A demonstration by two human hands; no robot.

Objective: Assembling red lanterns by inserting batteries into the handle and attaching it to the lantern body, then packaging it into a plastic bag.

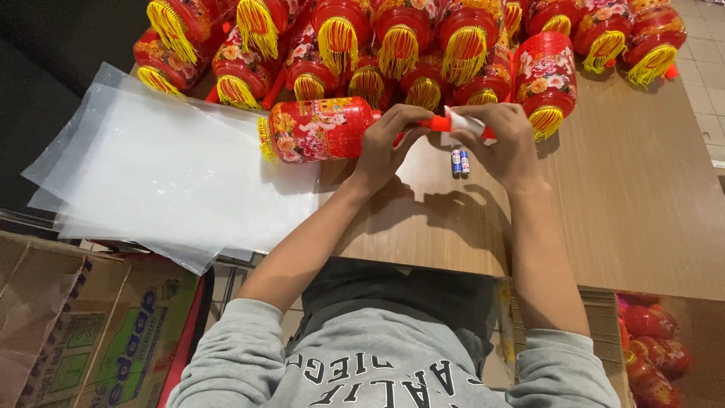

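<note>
Looking down past a grey sweatshirt (377,363), both bare forearms stretch out over the wooden table (627,196). Left hand (385,147) is curled around the red handle (434,123) of a red lantern (321,130), fingers pressed together on it right where it leaves the lantern's body. Right hand (507,143) pinches a small white paper slip (462,121) against the same handle, thumb and fingertips closed on it. That lantern lies on its side, floral print up, yellow fringe pointing left, its far end resting on a stack of clear plastic bags (151,174). Just under the hands, two small batteries (460,162) lie side by side on the wood. Beyond, a heap of matching lanterns (423,45) with yellow tassels crowds the table's far edge. Down at the near left, cardboard boxes (83,325) sit beside the table.
</note>
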